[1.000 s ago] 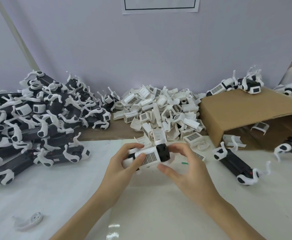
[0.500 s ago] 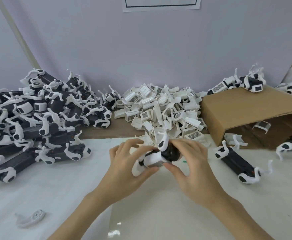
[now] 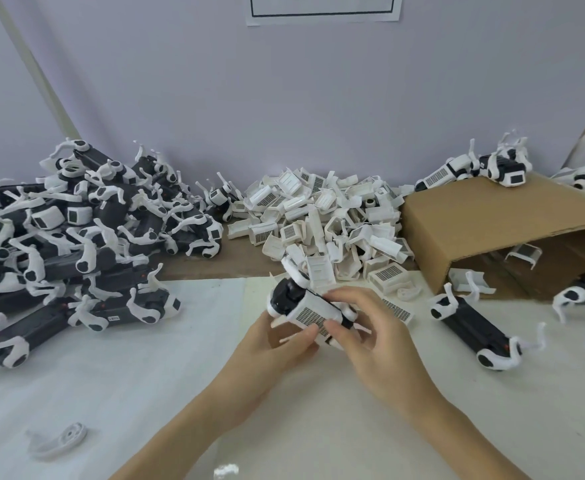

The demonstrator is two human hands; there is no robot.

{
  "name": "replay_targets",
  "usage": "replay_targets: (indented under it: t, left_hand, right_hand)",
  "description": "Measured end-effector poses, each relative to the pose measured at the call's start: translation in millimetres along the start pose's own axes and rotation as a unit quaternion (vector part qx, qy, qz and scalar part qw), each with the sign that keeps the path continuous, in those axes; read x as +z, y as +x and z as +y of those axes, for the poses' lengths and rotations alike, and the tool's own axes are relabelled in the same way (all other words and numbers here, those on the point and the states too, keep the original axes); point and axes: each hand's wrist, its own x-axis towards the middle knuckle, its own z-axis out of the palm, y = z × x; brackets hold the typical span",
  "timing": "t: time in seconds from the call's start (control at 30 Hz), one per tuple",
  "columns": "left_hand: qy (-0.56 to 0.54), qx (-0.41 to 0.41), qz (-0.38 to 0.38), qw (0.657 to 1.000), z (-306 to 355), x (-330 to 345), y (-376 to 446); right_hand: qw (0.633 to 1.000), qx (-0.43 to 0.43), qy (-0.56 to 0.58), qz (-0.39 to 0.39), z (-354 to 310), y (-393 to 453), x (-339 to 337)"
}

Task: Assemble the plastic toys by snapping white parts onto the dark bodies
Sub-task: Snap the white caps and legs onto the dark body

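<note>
Held above the white tabletop [image 3: 111,375], tilted: dark plastic toy body with white grilled cover [image 3: 310,311]. Left hand [image 3: 277,344] grip curled under its near side; right hand [image 3: 370,327] grip pinching its right end. Behind: heap of loose white plastic parts [image 3: 325,220].

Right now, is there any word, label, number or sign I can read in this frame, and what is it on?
None can be read.
Paper sheet on the wall: a black border, cut off by the frame's top edge; no text shows.
Small label on a dark toy body in the left pile: print too small and blurred.
Grid patch on the white cover of the held toy: a pattern, not lettering.
</note>
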Motion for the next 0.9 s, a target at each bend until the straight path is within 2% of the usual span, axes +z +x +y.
replay_targets:
  t: [0.1,0.13,0.23,0.37,0.47,0.57,0.7,0.77,0.83,0.9]
  left_hand:
    - [0.143,0.057,0.152,0.976,5.5,-5.2,2.5]
    - [0.185,0.089,0.161,0.966,6.3,-10.3,3.9]
    - [0.224,0.138,0.088,0.961,8.6,-23.7,6.6]
    - [0.211,0.142,0.073,0.964,10.1,-25.6,5.8]
    - [0.167,0.12,0.069,0.976,10.2,-21.0,5.8]
    - [0.161,0.139,0.082,0.974,10.9,-17.3,4.4]
    - [0.165,0.121,0.073,0.976,12.3,-10.3,-0.5]
    - [0.164,0.106,0.097,0.976,11.2,-4.8,-1.8]
    - [0.119,0.075,0.145,0.979,14.8,0.2,-0.8]
    - [-0.004,0.021,0.162,0.987,16.1,-0.4,0.0]
  right_hand:
    - [0.99,-0.093,-0.106,-0.007,0.8,2.3,-6.7]
    - [0.984,-0.12,-0.128,-0.016,1.1,2.8,-8.4]
    - [0.972,-0.167,-0.164,-0.036,2.7,2.5,-10.0]
    - [0.97,-0.15,-0.178,-0.074,4.2,-3.3,-9.1]
    - [0.984,-0.104,-0.134,-0.061,2.9,-4.8,-5.6]
    - [0.989,-0.085,-0.112,-0.049,-1.6,-2.6,-4.5]
    - [0.985,-0.097,-0.116,-0.086,-4.8,0.6,-12.7]
    - [0.985,-0.098,-0.106,-0.091,-5.1,2.3,-13.9]
    - [0.984,-0.113,-0.117,-0.074,-4.7,3.2,-10.9]
    - [0.976,-0.128,-0.165,-0.064,-2.8,2.7,-6.8]
